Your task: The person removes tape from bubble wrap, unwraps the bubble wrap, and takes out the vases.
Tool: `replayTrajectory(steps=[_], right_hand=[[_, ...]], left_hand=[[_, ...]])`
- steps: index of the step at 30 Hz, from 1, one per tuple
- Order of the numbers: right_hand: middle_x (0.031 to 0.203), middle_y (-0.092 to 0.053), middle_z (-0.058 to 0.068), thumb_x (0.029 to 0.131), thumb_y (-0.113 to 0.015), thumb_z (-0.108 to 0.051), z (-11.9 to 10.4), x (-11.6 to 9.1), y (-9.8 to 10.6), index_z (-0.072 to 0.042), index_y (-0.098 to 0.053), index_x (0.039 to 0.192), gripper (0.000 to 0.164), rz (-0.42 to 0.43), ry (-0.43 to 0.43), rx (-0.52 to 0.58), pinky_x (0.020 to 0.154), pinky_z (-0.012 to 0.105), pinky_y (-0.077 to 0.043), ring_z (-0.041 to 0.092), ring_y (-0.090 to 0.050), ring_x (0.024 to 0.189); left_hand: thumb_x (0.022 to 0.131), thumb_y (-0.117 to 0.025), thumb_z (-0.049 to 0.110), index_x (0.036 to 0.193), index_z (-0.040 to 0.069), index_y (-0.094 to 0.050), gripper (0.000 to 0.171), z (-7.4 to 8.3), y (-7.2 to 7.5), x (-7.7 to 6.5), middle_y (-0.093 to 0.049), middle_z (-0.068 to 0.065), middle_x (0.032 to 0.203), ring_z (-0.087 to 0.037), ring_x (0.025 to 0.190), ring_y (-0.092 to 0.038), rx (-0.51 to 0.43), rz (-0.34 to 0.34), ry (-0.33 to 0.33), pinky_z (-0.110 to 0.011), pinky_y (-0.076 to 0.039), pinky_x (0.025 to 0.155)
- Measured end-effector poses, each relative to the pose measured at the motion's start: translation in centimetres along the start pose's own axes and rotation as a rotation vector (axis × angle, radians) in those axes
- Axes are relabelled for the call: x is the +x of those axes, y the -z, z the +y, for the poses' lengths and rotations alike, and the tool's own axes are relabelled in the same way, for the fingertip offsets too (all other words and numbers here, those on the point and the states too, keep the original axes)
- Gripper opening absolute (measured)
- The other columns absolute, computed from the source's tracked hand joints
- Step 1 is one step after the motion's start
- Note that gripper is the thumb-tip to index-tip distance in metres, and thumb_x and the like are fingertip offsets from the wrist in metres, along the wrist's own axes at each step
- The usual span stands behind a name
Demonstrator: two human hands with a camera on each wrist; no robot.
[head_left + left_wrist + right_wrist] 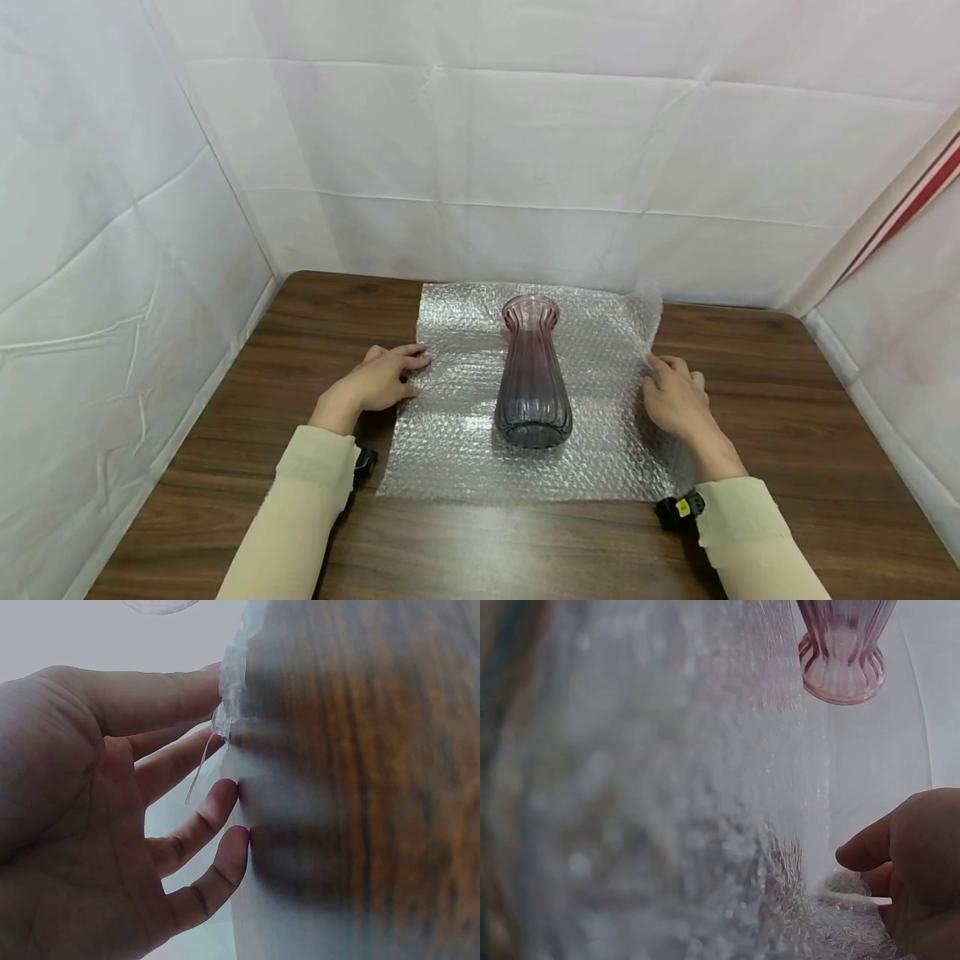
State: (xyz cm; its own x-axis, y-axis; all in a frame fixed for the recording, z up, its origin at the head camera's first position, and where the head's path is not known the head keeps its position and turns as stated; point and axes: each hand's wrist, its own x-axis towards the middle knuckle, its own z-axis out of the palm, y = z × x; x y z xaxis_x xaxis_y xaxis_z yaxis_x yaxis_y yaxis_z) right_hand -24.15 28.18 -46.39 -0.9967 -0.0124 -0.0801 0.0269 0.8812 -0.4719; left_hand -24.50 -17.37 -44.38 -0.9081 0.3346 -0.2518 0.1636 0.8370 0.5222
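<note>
Between the two hands, well clear of both, lies the glass vase [532,375] on its side! Its long axis runs away from the person, mouth at the far end, wider base nearest. Ribbed and see-through, it fades from pink to smoky grey. Beneath it spreads bubble wrap [450,450] across the tabletop [450,550]. The left hand [378,377], fingers spread, touches one edge; the right hand [675,400] bends at the other, a pinch impossible to confirm.

Soft glare on tabletop [472,542]; wrist views hazy
</note>
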Motion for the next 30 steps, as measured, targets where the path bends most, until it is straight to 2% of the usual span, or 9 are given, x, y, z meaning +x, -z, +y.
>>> replayTrajectory(steps=[9,16,24,30], right_hand=[[0.160,-0.028,0.033,0.101,-0.033,-0.007,0.40,0.08,-0.02,0.004,-0.029,0.161,0.061,-0.001,0.017,0.003,0.100,0.069,-0.033,0.058,-0.031,0.130],[0.158,-0.030,0.037,0.086,-0.038,0.004,0.85,0.18,0.14,0.008,-0.030,0.159,0.073,0.018,0.034,-0.014,0.105,0.067,-0.034,0.060,-0.035,0.128],[0.156,-0.031,0.039,0.084,-0.041,0.005,0.90,0.03,0.38,0.009,-0.027,0.159,0.077,0.035,0.031,-0.007,0.108,0.069,-0.033,0.063,-0.035,0.129],[0.153,-0.031,0.043,0.082,-0.045,0.006,0.90,-0.02,0.45,0.007,-0.017,0.162,0.085,0.061,0.048,-0.006,0.108,0.071,-0.032,0.066,-0.035,0.129]], left_hand=[[0.101,-0.068,0.016,0.156,0.019,-0.048,0.058,-0.04,-0.13,0.03,-0.025,0.000,0.173,-0.035,0.141,-0.032,-0.010,-0.003,0.005,-0.056,-0.037,0.113],[0.101,-0.068,0.016,0.156,0.019,-0.048,0.059,-0.09,-0.02,0.02,-0.026,-0.001,0.173,-0.035,0.140,-0.033,0.005,0.006,-0.008,-0.056,-0.037,0.114],[0.101,-0.068,0.016,0.156,0.020,-0.048,0.059,-0.12,-0.02,0.05,-0.025,0.000,0.173,-0.035,0.142,-0.031,-0.003,0.001,0.000,-0.056,-0.037,0.115],[0.101,-0.068,0.017,0.156,0.020,-0.048,0.059,-0.15,-0.03,0.11,-0.025,0.000,0.173,-0.035,0.141,-0.032,0.002,-0.001,0.000,-0.056,-0.038,0.114]])
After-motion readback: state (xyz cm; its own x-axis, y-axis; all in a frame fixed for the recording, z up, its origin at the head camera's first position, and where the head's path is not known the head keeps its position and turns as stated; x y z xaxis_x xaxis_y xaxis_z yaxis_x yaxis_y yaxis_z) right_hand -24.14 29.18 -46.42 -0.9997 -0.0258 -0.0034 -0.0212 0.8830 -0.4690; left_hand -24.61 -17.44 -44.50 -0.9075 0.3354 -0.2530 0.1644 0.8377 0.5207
